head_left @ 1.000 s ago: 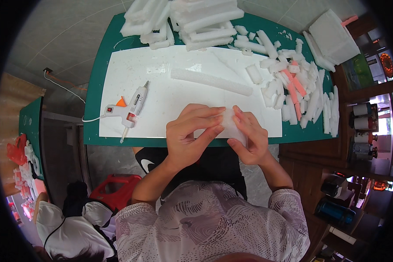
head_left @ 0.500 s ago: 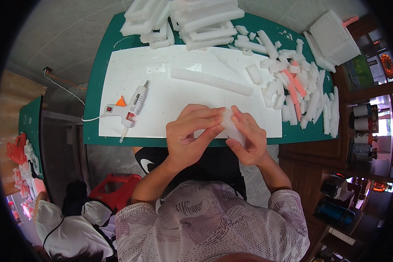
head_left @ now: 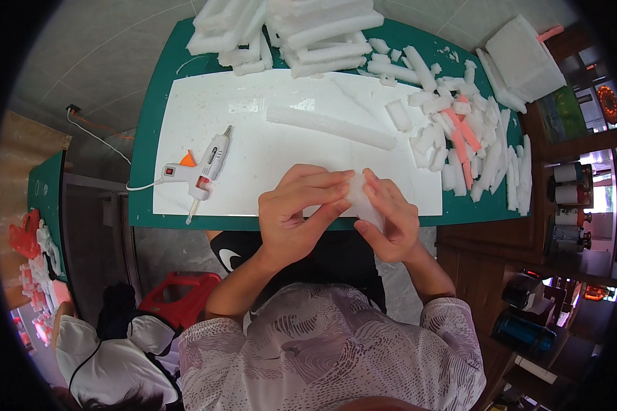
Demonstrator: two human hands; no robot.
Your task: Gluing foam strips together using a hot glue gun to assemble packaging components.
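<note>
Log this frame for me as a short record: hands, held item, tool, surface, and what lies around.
Left hand: fingertips and thumb holding the left side of the foam piece
Right hand: fingers and thumb around its right side
Tool: glue gun, lying at left
Surface: white board on green table
Beyond hands: loose foam strip
Far edge: stacked foam
Right: white scraps, pink strips

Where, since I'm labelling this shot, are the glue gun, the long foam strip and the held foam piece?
Glue gun (head_left: pixel 211 166): head view, on its white body.
Long foam strip (head_left: pixel 330 127): head view, around mid-length.
Held foam piece (head_left: pixel 360 201): head view, on its exposed face.
</note>
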